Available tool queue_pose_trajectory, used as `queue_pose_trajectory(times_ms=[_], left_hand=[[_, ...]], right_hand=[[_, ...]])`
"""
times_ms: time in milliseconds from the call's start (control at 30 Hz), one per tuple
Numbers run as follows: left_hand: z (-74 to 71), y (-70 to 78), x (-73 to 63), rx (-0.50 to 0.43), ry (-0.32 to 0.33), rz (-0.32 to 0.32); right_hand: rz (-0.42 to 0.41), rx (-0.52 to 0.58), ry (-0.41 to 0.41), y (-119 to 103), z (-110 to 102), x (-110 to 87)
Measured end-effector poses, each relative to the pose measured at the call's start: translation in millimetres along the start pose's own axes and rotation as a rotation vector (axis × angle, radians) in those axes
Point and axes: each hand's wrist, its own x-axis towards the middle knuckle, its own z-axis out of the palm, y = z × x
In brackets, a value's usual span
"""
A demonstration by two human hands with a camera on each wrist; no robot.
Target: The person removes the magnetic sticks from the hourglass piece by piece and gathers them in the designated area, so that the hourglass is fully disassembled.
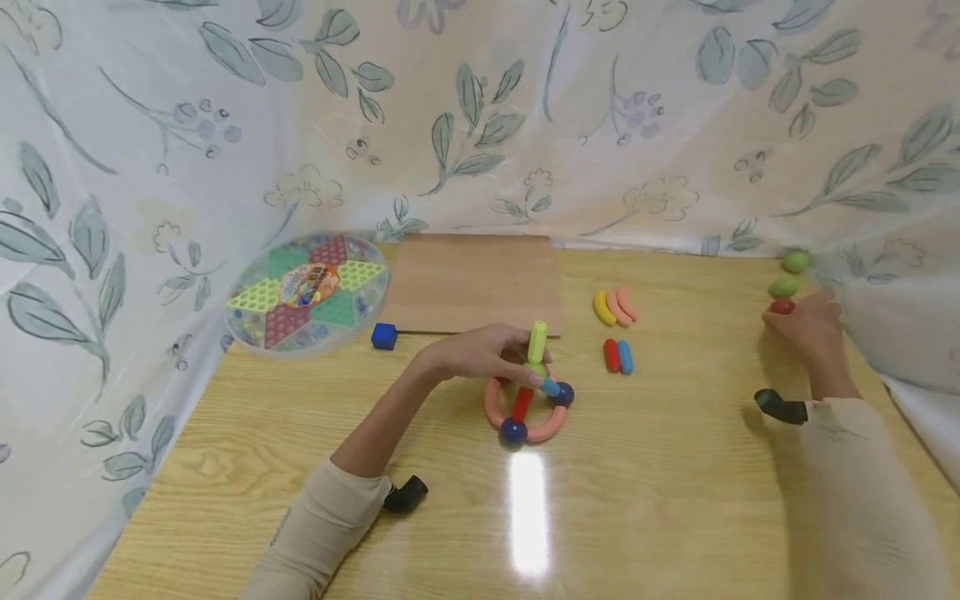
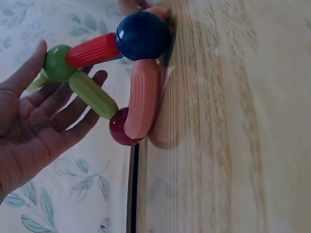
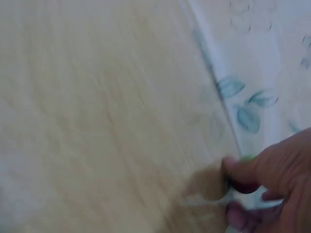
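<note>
My left hand [image 1: 483, 353] holds a build of magnetic sticks and balls at its green ball [image 2: 59, 63]. A light green stick [image 1: 537, 342] points up from that ball. Red stick [image 1: 522, 405], blue stick [image 1: 551, 387] and green stick [image 2: 93, 95] slope down to the base. Curved pink sticks [image 1: 547, 430] form the base ring with dark blue balls [image 1: 513, 431] and a dark red ball [image 2: 121, 127]. At the table's far right, my right hand [image 1: 813, 329] pinches a red ball [image 1: 782, 307], partly hidden by the fingers. Two green balls [image 1: 783, 287] lie just beyond it.
Curved yellow and pink sticks [image 1: 621, 307] lie right of the build, with red and blue sticks [image 1: 618, 357] nearer. A brown board [image 1: 476, 279], blue cube [image 1: 384, 337] and round checkers case [image 1: 307, 292] stand behind and left. Floral cloth [image 1: 480, 125] borders the table.
</note>
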Motion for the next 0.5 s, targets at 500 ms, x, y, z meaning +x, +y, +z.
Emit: queue_pose_trajectory(times_ms=[500], left_hand=[[-1.3, 0.2, -2.3, 0.004, -0.003, 0.004]], right_hand=[[0.115, 0.389, 0.011, -10.9, 5.7, 53.2]])
